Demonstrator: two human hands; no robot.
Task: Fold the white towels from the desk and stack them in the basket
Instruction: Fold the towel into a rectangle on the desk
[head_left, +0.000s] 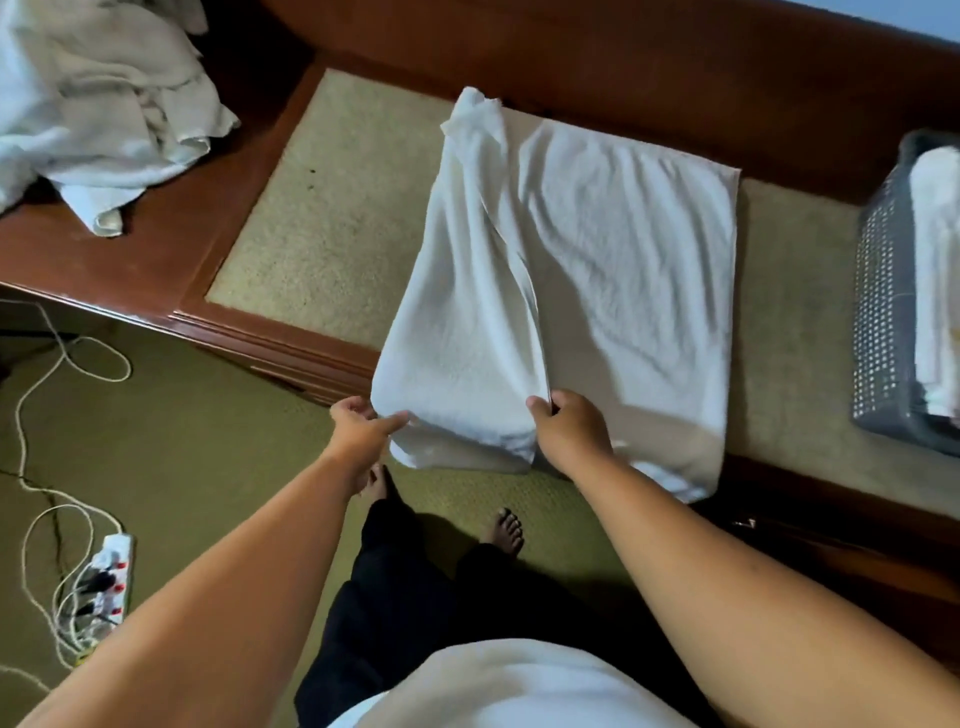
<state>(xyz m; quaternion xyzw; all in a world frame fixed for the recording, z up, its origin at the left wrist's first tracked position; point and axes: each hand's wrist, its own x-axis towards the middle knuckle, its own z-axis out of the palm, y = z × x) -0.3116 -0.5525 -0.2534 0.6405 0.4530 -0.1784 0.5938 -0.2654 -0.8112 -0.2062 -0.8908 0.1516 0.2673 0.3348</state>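
The white towel (613, 249) lies on the tabletop (322, 218), left flap raised. Left hand (358, 431) and right hand (569, 434) pinch its near edge; best carry it toward 3 o'clock, aligning edges.

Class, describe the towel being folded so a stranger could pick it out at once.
Find the wooden desk with the beige top. At its middle lies a white towel, its left side doubled over, left hand and right hand gripping its near edge. The heap at far left is crumpled; the towels in the basket are folded.
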